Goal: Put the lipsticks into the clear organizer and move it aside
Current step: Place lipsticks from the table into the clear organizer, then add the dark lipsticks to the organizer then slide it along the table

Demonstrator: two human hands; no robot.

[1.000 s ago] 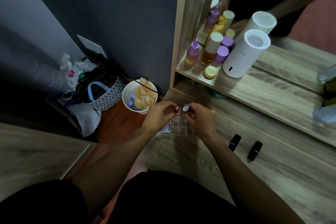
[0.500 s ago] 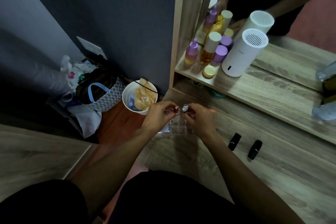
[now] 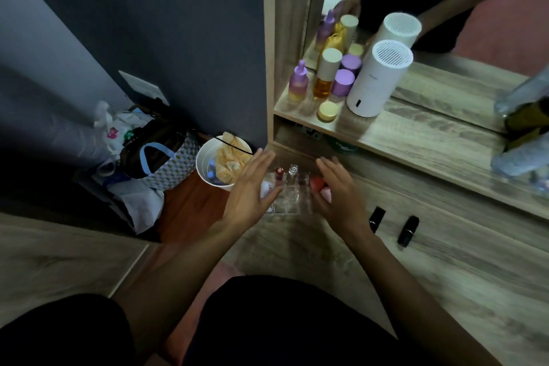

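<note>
A clear organizer (image 3: 289, 197) stands on the wooden dresser top between my hands. Two lipsticks stand upright in its far row: a red-topped one (image 3: 279, 173) and a silver-topped one (image 3: 292, 171). My left hand (image 3: 252, 187) is open at the organizer's left side, fingers spread. On the right side my right hand (image 3: 335, 190) is open too, partly covering a red and pink object (image 3: 319, 187). Neither hand holds anything. Two black lipsticks (image 3: 376, 218) (image 3: 408, 230) lie on the dresser to the right of my right hand.
A shelf above holds a white cylindrical device (image 3: 375, 80), purple and amber bottles (image 3: 325, 77) and a yellow-lidded jar (image 3: 327, 111), before a mirror. Left of the dresser, on the floor, sit a white bucket (image 3: 208, 166) and a patterned bag (image 3: 166, 166).
Both hands pinched the lipstick tops over the organizer; now they have let go and spread open to either side, leaving the two lipsticks standing in it.
</note>
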